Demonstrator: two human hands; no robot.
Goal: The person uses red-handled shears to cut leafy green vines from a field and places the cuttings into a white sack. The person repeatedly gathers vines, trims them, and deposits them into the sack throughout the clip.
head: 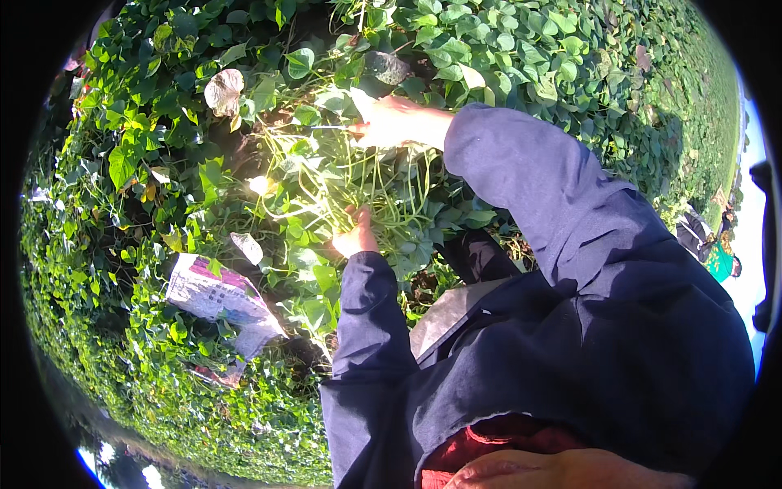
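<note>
My left hand [356, 236] is closed around a bunch of long pale-green vine stems [330, 202] with heart-shaped leaves, which look like sweet potato vines. The stems fan out above and to the right of it. Farther out, my right hand [391, 124] is over the same tangle, washed out by strong sunlight. From its fingers juts a thin, straight, pale blade-like thing [330, 127]; its handle is hidden in the grip. A pale leaf [363, 104] lies against the back of the fingers, and whether they hold it cannot be told.
Dense leafy vines [513, 43] cover the ground all around. A crumpled printed plastic sack [220, 293] lies on them to the left. Dry, purplish leaves [224, 91] stand out nearby. A dark trouser leg [479, 257] shows below my right sleeve. Far right, a person in green [719, 263] is visible.
</note>
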